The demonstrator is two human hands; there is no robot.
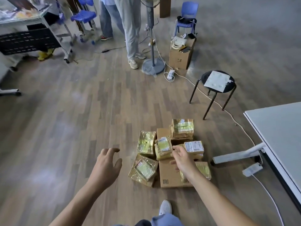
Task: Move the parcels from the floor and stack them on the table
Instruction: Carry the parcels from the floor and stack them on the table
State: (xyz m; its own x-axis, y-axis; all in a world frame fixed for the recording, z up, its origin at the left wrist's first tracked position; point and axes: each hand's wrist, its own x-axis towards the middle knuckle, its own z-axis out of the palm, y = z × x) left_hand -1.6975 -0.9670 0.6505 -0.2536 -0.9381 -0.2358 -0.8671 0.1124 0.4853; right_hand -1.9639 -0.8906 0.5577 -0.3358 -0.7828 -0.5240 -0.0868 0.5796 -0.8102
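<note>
now, both hands spread and empty: right hand point(181, 158) over the parcels point(163, 148), left hand point(106, 163) beside; best take the top one squarely.

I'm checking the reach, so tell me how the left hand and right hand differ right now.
The left hand is over bare floor, left of the parcels; the right hand is over them. The left hand's fingers are spread and bent; the right hand's reach toward the middle parcel. Both hold nothing.
</note>
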